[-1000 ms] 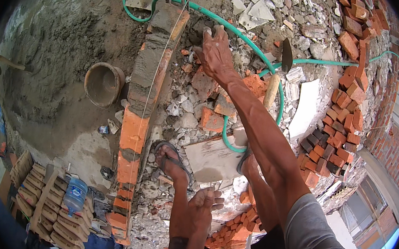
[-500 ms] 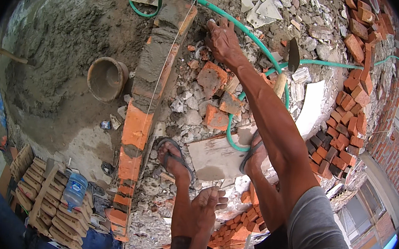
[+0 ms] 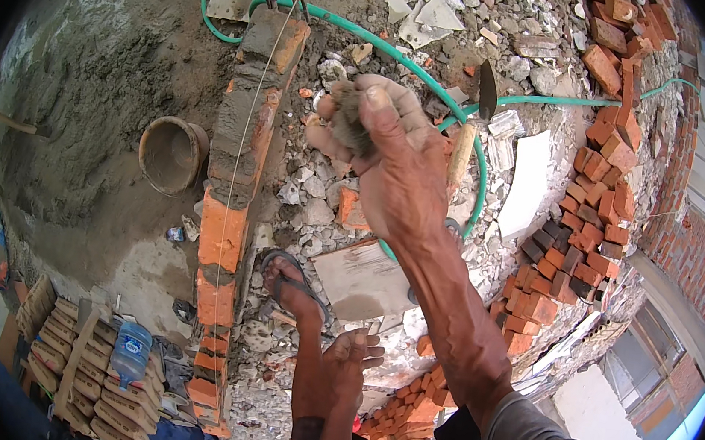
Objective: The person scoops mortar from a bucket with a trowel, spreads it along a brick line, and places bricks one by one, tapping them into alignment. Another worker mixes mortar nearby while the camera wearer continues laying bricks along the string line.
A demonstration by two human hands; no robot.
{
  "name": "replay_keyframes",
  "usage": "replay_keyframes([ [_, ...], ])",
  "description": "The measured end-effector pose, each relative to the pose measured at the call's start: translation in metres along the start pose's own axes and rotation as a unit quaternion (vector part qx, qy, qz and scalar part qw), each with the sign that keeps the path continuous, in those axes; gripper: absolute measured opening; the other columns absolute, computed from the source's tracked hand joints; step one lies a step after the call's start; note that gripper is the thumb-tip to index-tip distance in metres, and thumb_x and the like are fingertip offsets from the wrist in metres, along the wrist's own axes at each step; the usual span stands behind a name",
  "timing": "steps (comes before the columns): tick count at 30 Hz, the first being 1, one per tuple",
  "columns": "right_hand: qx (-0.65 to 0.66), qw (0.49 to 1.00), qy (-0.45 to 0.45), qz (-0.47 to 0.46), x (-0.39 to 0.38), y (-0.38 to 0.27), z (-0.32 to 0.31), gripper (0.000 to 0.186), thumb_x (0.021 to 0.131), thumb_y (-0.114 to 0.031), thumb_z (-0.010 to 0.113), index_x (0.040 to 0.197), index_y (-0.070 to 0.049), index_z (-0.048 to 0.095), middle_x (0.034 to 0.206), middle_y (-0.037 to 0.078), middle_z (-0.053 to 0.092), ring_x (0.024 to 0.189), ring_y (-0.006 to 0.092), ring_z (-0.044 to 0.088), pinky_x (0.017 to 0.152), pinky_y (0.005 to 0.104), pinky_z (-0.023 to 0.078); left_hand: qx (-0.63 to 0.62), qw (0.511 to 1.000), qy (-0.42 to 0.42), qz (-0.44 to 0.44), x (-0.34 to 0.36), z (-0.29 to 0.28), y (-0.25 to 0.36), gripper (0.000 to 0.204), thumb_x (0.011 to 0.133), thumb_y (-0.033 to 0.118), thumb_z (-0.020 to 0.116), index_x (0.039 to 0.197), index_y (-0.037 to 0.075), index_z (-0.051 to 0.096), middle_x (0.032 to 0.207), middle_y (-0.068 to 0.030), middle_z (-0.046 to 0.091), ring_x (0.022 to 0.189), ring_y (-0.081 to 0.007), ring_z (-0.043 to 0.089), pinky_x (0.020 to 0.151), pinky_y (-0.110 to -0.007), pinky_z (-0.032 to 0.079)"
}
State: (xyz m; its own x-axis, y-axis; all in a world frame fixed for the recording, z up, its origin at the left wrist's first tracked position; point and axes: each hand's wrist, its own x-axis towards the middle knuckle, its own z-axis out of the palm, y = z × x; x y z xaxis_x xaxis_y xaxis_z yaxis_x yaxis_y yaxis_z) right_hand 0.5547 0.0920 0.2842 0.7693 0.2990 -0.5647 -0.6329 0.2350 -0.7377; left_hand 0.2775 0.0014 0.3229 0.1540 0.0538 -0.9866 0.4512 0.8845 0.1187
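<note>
My right hand (image 3: 399,143) is closed around a rough grey lump of mortar (image 3: 347,123), held up above the rubble and to the right of a low brick wall (image 3: 220,236). Wet-looking grey mortar covers the wall's far part, and a taut string (image 3: 253,115) runs along it. Beyond that hand lies a trowel (image 3: 487,92) with a wooden handle, beside a green hose (image 3: 388,49). Low down near my knee, my left hand (image 3: 346,361) hangs with loosely bent fingers apart and nothing visible in it.
A bucket (image 3: 172,155) stands by a wide spread of wet mortar (image 3: 102,65) on the left. Cement sacks (image 3: 122,406) with a water bottle (image 3: 130,353) sit lower left. Loose bricks (image 3: 593,219) are heaped on the right. A flat board (image 3: 363,281) lies by my feet.
My right hand has come up and nearer from the rubble beside the wall's far end, now with a mortar lump showing in it. My left hand stays low. The view has shifted slightly.
</note>
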Motion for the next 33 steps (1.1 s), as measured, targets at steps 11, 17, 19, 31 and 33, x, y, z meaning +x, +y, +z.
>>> replay_keyframes([
  [11, -0.73, 0.644, -0.053, -0.223, 0.164, 0.094, -0.136, 0.038, 0.093, -0.017, 0.053, 0.125, 0.004, 0.054, 0.107, 0.031, 0.061, 0.097, 0.0456, 0.059, 0.086, 0.0524, 0.046, -0.012, 1.0, 0.013, 0.001, -0.003, 0.002, 0.005, 0.041, 0.097, 0.032, 0.063, 0.114, -0.004, 0.058, 0.099, -0.015, 0.067, 0.08, -0.0246, 0.068, 0.073, -0.035, 0.059],
  [17, -0.723, 0.606, -0.086, -0.32, 0.233, 0.094, -0.132, 0.045, 0.096, -0.019, 0.053, 0.137, -0.003, 0.048, 0.124, 0.029, 0.058, 0.123, 0.0477, 0.049, 0.108, 0.0503, 0.038, -0.011, 1.0, 0.015, -0.011, -0.008, 0.003, 0.006, 0.042, 0.097, 0.031, 0.064, 0.115, -0.006, 0.059, 0.099, -0.0162, 0.067, 0.081, -0.0247, 0.069, 0.073, -0.035, 0.059],
  [19, -0.717, 0.62, -0.081, -0.308, 0.234, 0.089, -0.131, 0.046, 0.093, -0.018, 0.055, 0.136, -0.003, 0.048, 0.13, 0.03, 0.052, 0.127, 0.0472, 0.044, 0.109, 0.0504, 0.037, -0.013, 1.0, 0.019, -0.012, -0.007, 0.005, 0.007, 0.041, 0.097, 0.031, 0.064, 0.115, -0.006, 0.059, 0.1, -0.0165, 0.067, 0.081, -0.0246, 0.069, 0.073, -0.035, 0.059],
  [31, -0.764, 0.574, -0.137, -0.26, 0.171, 0.094, -0.113, 0.057, 0.091, -0.043, 0.063, 0.133, -0.005, 0.053, 0.138, 0.029, 0.036, 0.12, 0.0486, 0.039, 0.098, 0.0554, 0.041, -0.017, 1.0, -0.006, 0.018, -0.004, 0.003, 0.004, 0.042, 0.096, 0.031, 0.065, 0.116, -0.006, 0.058, 0.098, -0.016, 0.068, 0.081, -0.0238, 0.069, 0.07, -0.035, 0.058],
  [33, -0.783, 0.558, -0.136, -0.237, 0.169, 0.099, -0.112, 0.055, 0.09, -0.044, 0.065, 0.13, -0.008, 0.056, 0.138, 0.029, 0.035, 0.121, 0.048, 0.039, 0.096, 0.0554, 0.043, -0.024, 1.0, 0.004, 0.007, -0.003, 0.003, 0.004, 0.043, 0.096, 0.031, 0.065, 0.117, -0.006, 0.058, 0.099, -0.0157, 0.068, 0.081, -0.024, 0.069, 0.071, -0.035, 0.059],
])
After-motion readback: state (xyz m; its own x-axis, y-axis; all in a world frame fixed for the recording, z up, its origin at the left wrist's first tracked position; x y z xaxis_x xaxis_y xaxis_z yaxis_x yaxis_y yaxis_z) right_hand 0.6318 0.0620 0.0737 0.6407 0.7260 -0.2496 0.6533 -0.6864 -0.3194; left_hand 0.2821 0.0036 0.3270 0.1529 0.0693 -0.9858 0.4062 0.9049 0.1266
